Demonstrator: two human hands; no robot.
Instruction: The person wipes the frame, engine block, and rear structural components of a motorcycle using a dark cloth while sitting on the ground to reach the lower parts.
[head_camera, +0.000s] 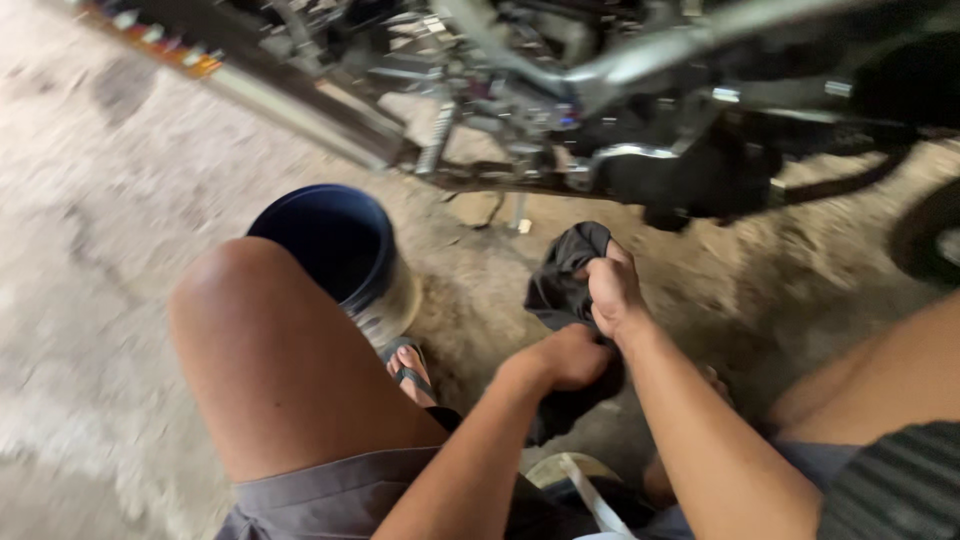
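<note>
I see both hands working one dark grey, crumpled cloth rag (560, 290) low over the dirt floor (700, 290), between the knees and just short of the motorcycle underside (600, 120). The right hand (612, 292) is clenched around the rag's upper folds, knuckles up, while the left hand (570, 357) is closed on its lower part, so the cloth is stretched and bunched between them. I judge this to be a wringing or folding step, the rag being readied rather than applied. From here the next move would call for a firm twist in opposite directions and a steady hold. A round dark blue plastic bucket (335, 245) stands just beside the left knee, apart from the hands.
</note>
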